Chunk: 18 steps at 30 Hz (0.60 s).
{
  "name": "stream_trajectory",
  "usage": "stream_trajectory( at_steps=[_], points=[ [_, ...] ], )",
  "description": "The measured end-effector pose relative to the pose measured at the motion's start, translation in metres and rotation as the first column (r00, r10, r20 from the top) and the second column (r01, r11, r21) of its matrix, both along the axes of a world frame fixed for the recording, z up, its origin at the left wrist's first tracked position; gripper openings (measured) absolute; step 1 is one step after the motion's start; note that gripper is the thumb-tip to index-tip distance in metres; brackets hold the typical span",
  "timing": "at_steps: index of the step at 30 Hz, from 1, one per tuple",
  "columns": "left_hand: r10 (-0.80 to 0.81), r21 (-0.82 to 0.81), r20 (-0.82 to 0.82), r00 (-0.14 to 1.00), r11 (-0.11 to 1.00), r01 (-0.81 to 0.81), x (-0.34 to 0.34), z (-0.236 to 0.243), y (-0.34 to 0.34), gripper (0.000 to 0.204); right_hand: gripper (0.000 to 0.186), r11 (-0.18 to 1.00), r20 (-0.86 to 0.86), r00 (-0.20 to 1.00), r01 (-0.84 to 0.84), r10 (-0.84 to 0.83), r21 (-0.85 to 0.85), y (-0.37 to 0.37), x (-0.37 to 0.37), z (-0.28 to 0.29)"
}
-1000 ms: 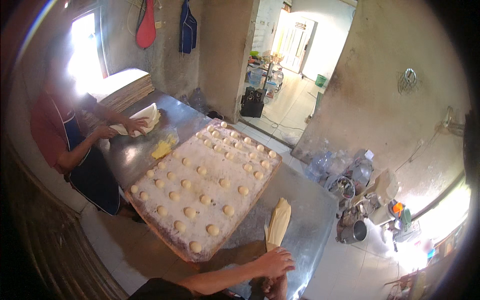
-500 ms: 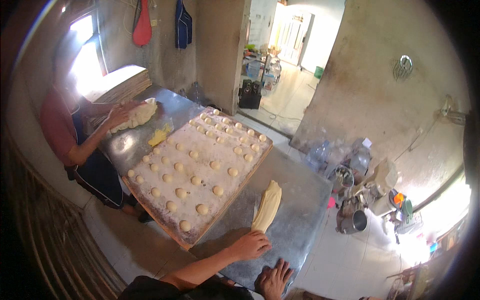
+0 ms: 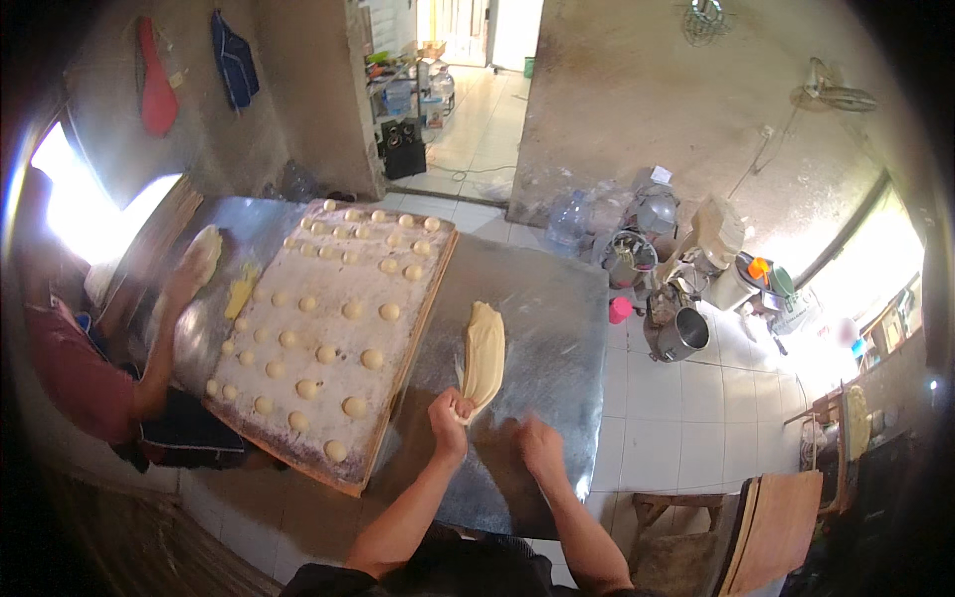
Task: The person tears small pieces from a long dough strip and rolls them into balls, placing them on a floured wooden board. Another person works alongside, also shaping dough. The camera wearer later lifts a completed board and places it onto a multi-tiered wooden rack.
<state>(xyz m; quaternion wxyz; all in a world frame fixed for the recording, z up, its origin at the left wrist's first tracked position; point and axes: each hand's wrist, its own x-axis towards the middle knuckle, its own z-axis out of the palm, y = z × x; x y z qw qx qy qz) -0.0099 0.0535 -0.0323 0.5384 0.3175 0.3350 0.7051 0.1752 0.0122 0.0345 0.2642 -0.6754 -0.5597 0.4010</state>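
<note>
Though dough balls (image 3: 372, 359) are shaped, the left grip (image 3: 450, 413) pinches one undivided strip (image 3: 485, 353); the right grip (image 3: 539, 446) I cannot tell.

Table (image 3: 557, 333): board (image 3: 336, 330) lies across its middle; dough balls (image 3: 372, 359) sit on board; dough piece (image 3: 484, 348) lies right of board; left hand (image 3: 450, 420) at piece's near end; right hand (image 3: 539, 443) farther right. Co-worker (image 3: 75, 368): left of board. Pot (image 3: 686, 336): on floor (image 3: 642, 383), right of table.

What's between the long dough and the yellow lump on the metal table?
In the head view, a floury board with dough balls and some tabletop separate the long dough from the yellow lump.
</note>
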Motion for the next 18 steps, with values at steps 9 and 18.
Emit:
stream_trajectory(
  at_steps=[9, 18],
  points=[
    [0.176, 0.176, -0.984, 0.038, 0.897, 0.406, -0.001, 0.042, 0.008, 0.023, 0.049, 0.991, 0.119, 0.990, 0.057, -0.072, 0.122, -0.037, -0.051, -0.013],
    [0.264, 0.278, -0.961, 0.087, 0.903, 0.328, 0.009, 0.052, -0.009, 0.022, 0.057, 0.926, 0.673, 0.732, -0.176, -0.104, 0.335, -0.043, -0.013, -0.011]
  ],
)
